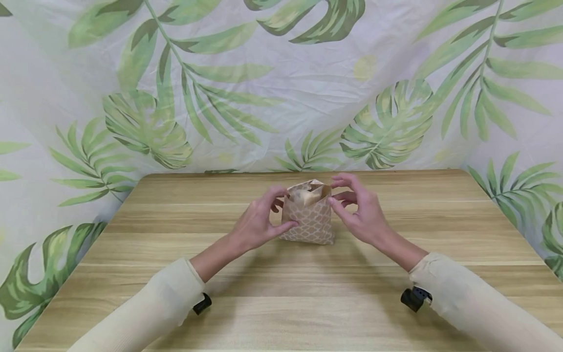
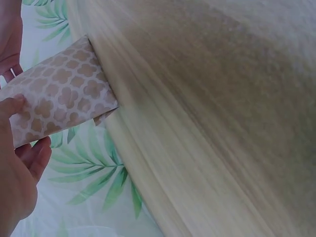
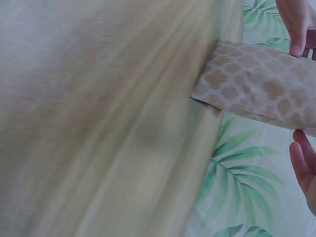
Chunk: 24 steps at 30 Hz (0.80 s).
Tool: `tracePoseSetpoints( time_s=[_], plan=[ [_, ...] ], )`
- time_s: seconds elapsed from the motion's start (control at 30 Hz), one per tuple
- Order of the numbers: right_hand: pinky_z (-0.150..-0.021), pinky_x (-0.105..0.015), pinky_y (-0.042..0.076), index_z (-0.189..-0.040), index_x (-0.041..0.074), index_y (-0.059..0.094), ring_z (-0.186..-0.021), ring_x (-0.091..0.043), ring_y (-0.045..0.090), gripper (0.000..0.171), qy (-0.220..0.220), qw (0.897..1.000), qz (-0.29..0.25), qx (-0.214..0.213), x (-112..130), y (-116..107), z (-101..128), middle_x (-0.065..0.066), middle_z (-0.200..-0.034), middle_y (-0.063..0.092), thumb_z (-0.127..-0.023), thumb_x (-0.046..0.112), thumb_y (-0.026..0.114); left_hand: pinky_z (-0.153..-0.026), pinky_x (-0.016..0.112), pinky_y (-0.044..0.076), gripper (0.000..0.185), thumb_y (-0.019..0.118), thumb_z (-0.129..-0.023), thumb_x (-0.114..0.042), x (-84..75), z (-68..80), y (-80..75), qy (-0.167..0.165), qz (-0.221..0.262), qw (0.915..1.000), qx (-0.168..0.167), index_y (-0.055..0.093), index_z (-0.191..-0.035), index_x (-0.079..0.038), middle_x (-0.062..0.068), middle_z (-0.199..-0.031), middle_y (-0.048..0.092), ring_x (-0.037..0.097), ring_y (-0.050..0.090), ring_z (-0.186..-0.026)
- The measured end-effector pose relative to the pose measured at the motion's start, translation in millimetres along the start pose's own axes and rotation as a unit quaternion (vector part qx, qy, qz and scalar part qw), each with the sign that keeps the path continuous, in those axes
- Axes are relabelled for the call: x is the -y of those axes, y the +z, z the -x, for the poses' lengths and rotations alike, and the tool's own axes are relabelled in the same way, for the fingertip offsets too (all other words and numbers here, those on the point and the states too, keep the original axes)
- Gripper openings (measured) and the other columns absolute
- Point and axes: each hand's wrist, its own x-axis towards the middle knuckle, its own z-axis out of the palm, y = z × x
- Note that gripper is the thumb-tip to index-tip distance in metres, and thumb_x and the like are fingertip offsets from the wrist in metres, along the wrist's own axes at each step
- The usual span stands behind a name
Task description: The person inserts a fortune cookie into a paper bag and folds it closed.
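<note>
A brown paper bag (image 1: 308, 222) with a white lattice pattern stands upright on the table, its mouth parted at the top. Something pale, partly in what looks like clear wrap (image 1: 303, 197), shows in the mouth; its kind cannot be made out. My left hand (image 1: 257, 222) grips the bag's left side, thumb on the front and fingers at the side edge. At the right rim, my right hand (image 1: 362, 212) holds the bag's edge with thumb and fingertips. The left wrist view shows the thumb (image 2: 15, 102) lying on the patterned face; the right wrist view shows right fingertips (image 3: 301, 153) against the bag's edge.
The bag stands towards the far side of a wood-grain table (image 1: 281, 313). Behind the table hangs a white cloth (image 1: 308, 88) printed with green leaves. A dark wrist device (image 1: 412, 299) shows under the right sleeve, another dark device (image 1: 202, 304) under the left.
</note>
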Motion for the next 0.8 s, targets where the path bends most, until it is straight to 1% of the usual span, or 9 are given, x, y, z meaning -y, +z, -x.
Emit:
tracePoseSetpoints(
  time_s=[0.1, 0.2, 0.27, 0.37, 0.43, 0.5, 0.6, 0.7, 0.8],
  plan=[
    [-0.067, -0.019, 0.057, -0.123, -0.005, 0.060, -0.080, -0.029, 0.075, 0.031, -0.010, 1.000, 0.021, -0.007, 3.0, -2.1, -5.6, -0.019, -0.106, 0.073, -0.093, -0.008, 0.070, -0.073, 0.034, 0.061, 0.070, 0.093, -0.076, -0.010, -3.4, -1.2, -2.7, 0.023, -0.012, 0.9997, 0.006, 0.050, -0.129, -0.001, 0.018, -0.116, 0.068, 0.026, 0.071, -0.089],
    [-0.062, -0.024, 0.058, -0.111, -0.004, 0.066, -0.078, -0.026, 0.075, 0.019, -0.018, 0.999, 0.047, 0.000, 7.3, -4.2, -10.6, -0.015, -0.098, 0.075, -0.093, -0.007, 0.070, -0.075, 0.032, 0.061, 0.068, 0.094, -0.075, -0.012, -5.3, -1.5, -4.8, 0.053, -0.023, 0.9983, 0.008, 0.052, -0.128, -0.002, 0.016, -0.117, 0.067, 0.025, 0.069, -0.094],
    [-0.059, -0.027, 0.058, -0.102, -0.002, 0.070, -0.076, -0.023, 0.074, 0.012, -0.019, 0.997, 0.070, 0.009, 11.7, -6.0, -13.6, -0.012, -0.093, 0.075, -0.091, -0.006, 0.071, -0.077, 0.034, 0.061, 0.064, 0.094, -0.076, -0.013, -6.3, -2.1, -6.2, 0.071, -0.023, 0.9972, 0.007, 0.053, -0.125, -0.003, 0.015, -0.118, 0.066, 0.025, 0.068, -0.098],
    [-0.056, -0.031, 0.059, -0.095, 0.000, 0.072, -0.074, -0.022, 0.073, 0.008, -0.028, 0.993, 0.115, 0.021, 17.6, -8.3, -17.3, -0.009, -0.087, 0.075, -0.090, -0.006, 0.072, -0.082, 0.039, 0.061, 0.053, 0.088, -0.082, -0.017, -7.3, -3.3, -8.2, 0.088, -0.021, 0.9959, 0.002, 0.056, -0.121, -0.004, 0.015, -0.119, 0.065, 0.027, 0.069, -0.101],
    [-0.056, -0.033, 0.059, -0.092, 0.001, 0.073, -0.073, -0.022, 0.072, 0.007, -0.032, 0.990, 0.137, 0.025, 20.9, -9.3, -19.1, -0.010, -0.085, 0.074, -0.089, -0.006, 0.072, -0.084, 0.041, 0.061, 0.042, 0.081, -0.087, -0.020, -7.8, -4.1, -9.6, 0.093, -0.018, 0.9955, -0.002, 0.058, -0.118, -0.004, 0.014, -0.118, 0.066, 0.026, 0.069, -0.100],
    [-0.057, -0.034, 0.059, -0.090, 0.000, 0.073, -0.072, -0.023, 0.072, 0.006, -0.028, 0.988, 0.147, 0.027, 23.2, -9.4, -19.7, -0.011, -0.084, 0.074, -0.090, -0.006, 0.072, -0.083, 0.043, 0.060, 0.031, 0.072, -0.092, -0.019, -8.1, -4.8, -11.0, 0.094, -0.011, 0.9955, -0.008, 0.060, -0.116, -0.003, 0.014, -0.115, 0.067, 0.026, 0.069, -0.098],
    [-0.058, -0.033, 0.060, -0.091, -0.002, 0.071, -0.069, -0.025, 0.072, 0.004, 0.002, 0.992, 0.124, 0.028, 25.4, -8.6, -19.4, -0.013, -0.084, 0.073, -0.093, -0.005, 0.069, -0.079, 0.044, 0.060, 0.017, 0.062, -0.097, -0.010, -8.7, -6.7, -13.1, 0.082, 0.003, 0.9964, -0.021, 0.063, -0.112, -0.002, 0.012, -0.107, 0.070, 0.024, 0.069, -0.093],
    [-0.060, -0.030, 0.060, -0.093, -0.002, 0.068, -0.068, -0.026, 0.071, 0.005, 0.038, 0.995, 0.085, 0.026, 26.1, -7.5, -18.1, -0.013, -0.084, 0.072, -0.096, -0.004, 0.065, -0.076, 0.042, 0.060, 0.011, 0.061, -0.097, 0.000, -9.7, -9.9, -15.9, 0.061, 0.016, 0.9973, -0.038, 0.066, -0.106, 0.000, 0.011, -0.098, 0.072, 0.023, 0.070, -0.086],
    [-0.058, -0.027, 0.059, -0.095, -0.002, 0.065, -0.066, -0.024, 0.070, 0.006, 0.062, 0.997, 0.051, 0.024, 25.6, -6.8, -16.7, -0.013, -0.083, 0.071, -0.099, -0.003, 0.062, -0.074, 0.040, 0.060, 0.010, 0.063, -0.095, 0.006, -10.7, -14.0, -19.4, 0.040, 0.020, 0.9977, -0.051, 0.070, -0.101, 0.001, 0.011, -0.091, 0.074, 0.022, 0.071, -0.080]
  ],
)
